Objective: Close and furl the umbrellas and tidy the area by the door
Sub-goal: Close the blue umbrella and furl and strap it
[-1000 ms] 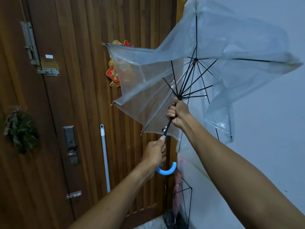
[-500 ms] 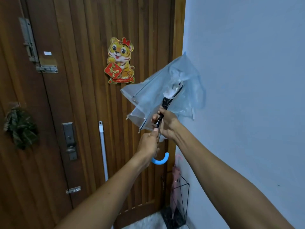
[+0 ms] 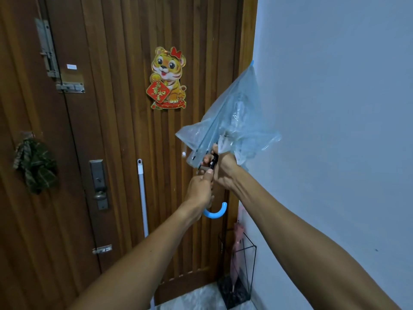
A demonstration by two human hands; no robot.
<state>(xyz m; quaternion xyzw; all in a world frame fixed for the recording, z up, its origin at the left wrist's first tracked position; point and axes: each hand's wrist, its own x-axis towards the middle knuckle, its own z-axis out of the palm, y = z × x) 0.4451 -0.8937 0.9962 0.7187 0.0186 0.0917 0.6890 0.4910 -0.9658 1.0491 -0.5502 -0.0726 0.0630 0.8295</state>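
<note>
A clear plastic umbrella [image 3: 232, 121] with a light blue hooked handle [image 3: 215, 212] is collapsed, its loose canopy bunched around the shaft and its tip pointing up toward the wall corner. My left hand [image 3: 200, 190] grips the shaft just above the handle. My right hand [image 3: 224, 170] holds the black runner and the gathered ribs at the canopy's lower edge. A pink folded umbrella [image 3: 238, 245] stands in a black wire stand [image 3: 248, 265] on the floor below.
A brown wooden door [image 3: 125, 130] faces me, with a tiger decoration [image 3: 167, 78], a lock plate [image 3: 99, 185] and a hanging dark cloth [image 3: 35, 162]. A white pole [image 3: 143, 198] leans on the door. A pale wall [image 3: 335, 130] runs along the right.
The umbrella was spread wide a second ago and has collapsed. My right hand slid the runner down the shaft toward my left hand, and the canopy now hangs loosely bunched.
</note>
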